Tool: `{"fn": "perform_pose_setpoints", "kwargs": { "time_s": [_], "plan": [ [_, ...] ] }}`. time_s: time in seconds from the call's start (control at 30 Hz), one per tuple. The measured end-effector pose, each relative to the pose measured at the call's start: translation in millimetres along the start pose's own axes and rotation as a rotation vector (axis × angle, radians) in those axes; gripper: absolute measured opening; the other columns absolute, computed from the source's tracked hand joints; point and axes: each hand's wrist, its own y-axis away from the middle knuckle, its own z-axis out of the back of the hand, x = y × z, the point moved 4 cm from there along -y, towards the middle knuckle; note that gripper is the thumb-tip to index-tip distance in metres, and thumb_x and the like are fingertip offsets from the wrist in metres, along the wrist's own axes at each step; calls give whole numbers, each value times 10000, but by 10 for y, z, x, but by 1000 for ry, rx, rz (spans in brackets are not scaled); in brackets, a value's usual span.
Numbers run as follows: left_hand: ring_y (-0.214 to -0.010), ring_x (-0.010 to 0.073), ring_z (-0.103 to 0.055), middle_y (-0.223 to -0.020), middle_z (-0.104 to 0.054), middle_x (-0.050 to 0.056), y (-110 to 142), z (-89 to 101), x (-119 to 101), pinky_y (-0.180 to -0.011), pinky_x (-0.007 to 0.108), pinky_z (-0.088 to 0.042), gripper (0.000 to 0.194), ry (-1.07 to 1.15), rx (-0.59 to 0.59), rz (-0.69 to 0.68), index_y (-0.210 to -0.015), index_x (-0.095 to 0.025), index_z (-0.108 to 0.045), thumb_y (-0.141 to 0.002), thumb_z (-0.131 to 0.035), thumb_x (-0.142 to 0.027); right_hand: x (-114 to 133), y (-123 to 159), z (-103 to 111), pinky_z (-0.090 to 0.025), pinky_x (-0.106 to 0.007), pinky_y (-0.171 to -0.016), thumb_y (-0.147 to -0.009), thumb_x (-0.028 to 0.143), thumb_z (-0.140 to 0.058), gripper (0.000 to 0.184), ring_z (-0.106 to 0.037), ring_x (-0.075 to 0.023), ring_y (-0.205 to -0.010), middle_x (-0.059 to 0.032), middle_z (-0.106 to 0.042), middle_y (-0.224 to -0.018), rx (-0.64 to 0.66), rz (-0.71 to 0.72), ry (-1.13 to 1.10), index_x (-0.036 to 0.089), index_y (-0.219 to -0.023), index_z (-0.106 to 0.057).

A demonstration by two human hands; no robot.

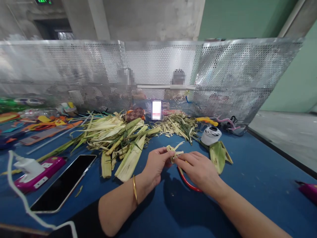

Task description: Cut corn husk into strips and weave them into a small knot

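Pinching one pale husk piece (179, 152) above desk (242, 185): left hand (156, 162), narrow grip. Right hand (200, 168) touching piece, grip partly hidden, cannot tell. One red handle (190, 187) beneath; one white spool (210, 136), two husk piles (107, 127) beyond.

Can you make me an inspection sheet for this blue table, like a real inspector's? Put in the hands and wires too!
Surface: blue table, with small scraps on it.
Things being worked on: pale strip, looped between the fingers.
Clutter: husk pile, shreds, white spool, dark-screened phone.
Hands: left hand pinches the strip; right hand has its fingertips at it. A red curved handle shows under the right hand; whether it is held, I can't tell.
Cables: white cable beside a purple power strip.
Surroundings: perforated metal screen, green wall.
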Motion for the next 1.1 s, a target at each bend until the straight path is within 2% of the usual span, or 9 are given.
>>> {"fn": "perform_pose_setpoints", "kwargs": {
  "time_s": [0.07, 0.17, 0.33, 0.5, 0.7, 0.8, 0.87, 1.03, 1.1],
  "plan": [
    [-539, 80, -495, -632, -608, 9, 11, -16, 7, -512, 202, -369, 285, -5, 16, -15, -716, -130, -700, -536, -805, -324, 43, -26, 19, -443, -327, -816, -923, 124, -455, 211, -613, -176, -851, -83, -697, -948, -45, 13, 48, 162, -972, -656],
    [-531, 77, -474, -626, -602, 15, 31, -34, -1, -498, 201, -355, 278, -30, 24, -50, -690, -122, -705, -545, -797, -340, 55, -56, 55, -389, -362, -926, -919, 121, -467, 201, -598, -185, -959, -59, -696, -965, -114, -83, -21, 194, -952, -651],
    [-573, 109, -523, -675, -654, 53, 78, -86, -39, -520, 214, -369, 252, -139, 100, -120, -721, -124, -743, -596, -753, -342, -100, 0, 1, -413, -309, -767, -930, 208, -460, 200, -593, -160, -763, -25, -654, -779, -132, -455, -322, 203, -791, -604],
    [-562, 108, -486, -618, -622, 45, 128, -160, -75, -538, 222, -367, 278, -200, 197, -162, -637, -138, -730, -648, -703, -414, -247, 108, -102, -366, -253, -583, -876, 336, -516, 288, -476, -138, -605, 19, -505, -619, -137, -812, -560, 208, -622, -474],
    [-536, 85, -430, -578, -583, 17, 149, -198, -53, -542, 219, -348, 228, -201, 195, -131, -678, -126, -733, -604, -751, -341, -255, 158, -219, -371, -245, -551, -821, 362, -547, 214, -496, -130, -565, 31, -550, -593, -107, -1028, -800, 201, -680, -542],
    [-526, 80, -423, -552, -567, 5, 139, -185, -49, -529, 217, -338, 190, -187, 161, -134, -637, -122, -714, -583, -764, -297, -254, 171, -240, -396, -249, -546, -815, 379, -558, 198, -531, -141, -573, 18, -588, -617, -101, -1070, -876, 200, -731, -556],
    [-522, 77, -431, -546, -560, 2, 125, -164, -46, -529, 215, -346, 188, -146, 140, -120, -619, -122, -702, -584, -765, -296, -255, 167, -210, -410, -251, -558, -820, 365, -558, 164, -549, -148, -595, 13, -606, -650, -106, -1045, -832, 205, -782, -552],
    [-633, 113, -560, -685, -639, 42, 70, -100, 10, -653, 242, -449, 268, -25, 91, -21, -700, -126, -709, -555, -794, -334, -161, 99, -92, -406, -284, -660, -864, 292, -510, 165, -563, -176, -690, -13, -635, -700, -69, -770, -537, 218, -730, -573],
    [-677, 127, -581, -742, -657, 55, 54, -80, 28, -658, 242, -457, 293, -7, 66, -12, -719, -130, -709, -541, -798, -345, -108, 82, -81, -404, -295, -685, -866, 289, -515, 170, -569, -183, -705, -22, -653, -723, -84, -706, -507, 221, -734, -598]
  ]
}}
